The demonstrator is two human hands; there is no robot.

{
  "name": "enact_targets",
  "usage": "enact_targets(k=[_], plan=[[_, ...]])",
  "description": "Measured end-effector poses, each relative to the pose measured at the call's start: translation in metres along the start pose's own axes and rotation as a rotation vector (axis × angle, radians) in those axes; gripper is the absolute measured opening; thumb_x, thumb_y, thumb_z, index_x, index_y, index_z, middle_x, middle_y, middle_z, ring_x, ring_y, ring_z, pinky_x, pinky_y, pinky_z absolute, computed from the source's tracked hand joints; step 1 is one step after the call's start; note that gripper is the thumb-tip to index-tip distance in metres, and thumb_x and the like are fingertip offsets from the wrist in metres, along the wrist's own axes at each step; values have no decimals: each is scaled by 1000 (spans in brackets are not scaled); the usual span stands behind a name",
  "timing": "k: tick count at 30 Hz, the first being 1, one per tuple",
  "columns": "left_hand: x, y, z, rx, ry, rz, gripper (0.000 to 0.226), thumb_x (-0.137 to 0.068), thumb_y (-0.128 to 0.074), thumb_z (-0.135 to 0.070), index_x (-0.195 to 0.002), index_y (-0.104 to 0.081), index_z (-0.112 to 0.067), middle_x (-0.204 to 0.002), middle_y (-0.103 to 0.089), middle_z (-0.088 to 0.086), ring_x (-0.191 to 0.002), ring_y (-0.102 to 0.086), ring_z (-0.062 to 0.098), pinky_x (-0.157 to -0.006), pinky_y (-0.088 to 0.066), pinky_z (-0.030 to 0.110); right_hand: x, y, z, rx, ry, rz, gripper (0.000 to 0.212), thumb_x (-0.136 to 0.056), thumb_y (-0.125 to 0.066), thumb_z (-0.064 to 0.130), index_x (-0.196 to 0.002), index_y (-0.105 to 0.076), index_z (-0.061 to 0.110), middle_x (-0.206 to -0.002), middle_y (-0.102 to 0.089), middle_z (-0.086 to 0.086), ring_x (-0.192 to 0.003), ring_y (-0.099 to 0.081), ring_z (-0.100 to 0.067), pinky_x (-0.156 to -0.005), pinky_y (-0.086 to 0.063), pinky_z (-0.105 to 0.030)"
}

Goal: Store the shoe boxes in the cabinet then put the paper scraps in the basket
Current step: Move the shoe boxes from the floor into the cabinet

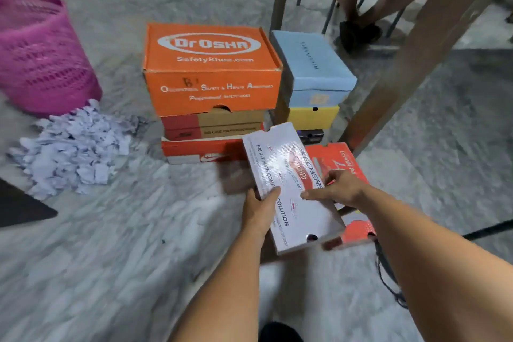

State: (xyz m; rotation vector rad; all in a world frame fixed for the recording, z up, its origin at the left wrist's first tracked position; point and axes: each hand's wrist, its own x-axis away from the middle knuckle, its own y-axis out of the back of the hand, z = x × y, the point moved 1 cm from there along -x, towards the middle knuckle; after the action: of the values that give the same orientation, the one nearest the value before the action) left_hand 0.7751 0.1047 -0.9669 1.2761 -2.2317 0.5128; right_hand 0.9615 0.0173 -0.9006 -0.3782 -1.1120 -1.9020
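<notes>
Both hands, left (259, 204) and right (337, 189), grasp glossy white box (291, 189) at centre; cardboard stacks behind (orange box (211, 69) topmost); pink mesh basket (39, 50), torn paper scraps (75, 150) left.

A glossy white cardboard shoe box (291, 186) catches the light. The orange box (211, 69) is matt cardboard; the blue box (311, 61) looks matt and faintly grainy. A pink plastic mesh basket (41, 55), torn paper scraps (75, 150), a mottled stone-like floor (125, 244).
</notes>
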Motion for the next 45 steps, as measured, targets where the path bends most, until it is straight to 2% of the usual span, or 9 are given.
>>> enact_targets(k=[4,13,16,19,21,27,30,35,45], plan=[[26,95,34,138,69,-96,48,-75,-79,-44,-117,-66,-25,-110,-77,-3,-98,-74,17,-93,-57,42,10,-80,47,160,47,169,72,-55,-100,41,-109,-65,9,-96,-72,-8,-79,-68,-23,-52,-58,-34],[128,293,130,399,200,-359,41,-80,-83,-29,-117,-73,-14,-98,-80,7,-90,-78,27,-80,-63,42,58,-290,125,534,218,621,44,-78,-88,33,-114,-62,28,-115,-70,2,-105,-67,-18,-75,-61,-63],[170,350,144,477,68,-606,23,-90,-75,-22,-113,-70,-18,-103,-80,5,-88,-78,25,-64,-61,32,85,-359,154,513,276,790,47,-86,-79,27,-126,-57,42,-121,-69,3,-116,-62,-26,-80,-56,-69],[192,406,144,476,-138,-852,19,-94,-70,-18,-113,-72,-16,-104,-80,2,-94,-76,24,-72,-64,39,115,-416,197,378,400,871,48,-91,-72,20,-128,-58,46,-116,-74,7,-109,-69,-24,-72,-62,-58],[194,444,139,427,-231,-977,21,-92,-74,-17,-113,-72,-15,-105,-79,3,-98,-76,24,-85,-62,52,134,-450,229,343,524,856,41,-93,-70,20,-125,-61,45,-115,-74,7,-105,-69,-24,-70,-64,-54],[193,553,107,366,-324,-1251,39,-82,-81,-22,-119,-69,-19,-114,-75,2,-110,-71,21,-93,-54,31,181,-555,304,235,862,723,21,-93,-71,23,-111,-71,33,-91,-75,4,-74,-66,-16,-65,-62,-40],[189,588,91,303,-256,-1382,78,-90,-76,-25,-157,-35,-17,-136,-60,6,-126,-58,24,-91,-38,18,192,-605,320,125,954,650,35,-91,-70,13,-126,-68,14,-112,-74,-7,-94,-67,-17,-84,-52,-28],[164,655,107,71,-202,-1293,120,-69,-75,-72,-162,-15,-25,-156,-46,11,-142,-47,25,-119,-37,42,209,-661,325,70,1083,669,45,-91,-70,9,-134,-62,22,-129,-67,1,-114,-62,-15,-93,-45,-16],[156,719,91,-37,-206,-1263,104,-80,-67,-62,-162,-9,-32,-163,-33,7,-143,-43,32,-115,-41,52,182,-746,359,138,1219,578,47,-98,-56,53,-144,-54,40,-135,-63,-7,-121,-64,-25,-103,-53,-41]])
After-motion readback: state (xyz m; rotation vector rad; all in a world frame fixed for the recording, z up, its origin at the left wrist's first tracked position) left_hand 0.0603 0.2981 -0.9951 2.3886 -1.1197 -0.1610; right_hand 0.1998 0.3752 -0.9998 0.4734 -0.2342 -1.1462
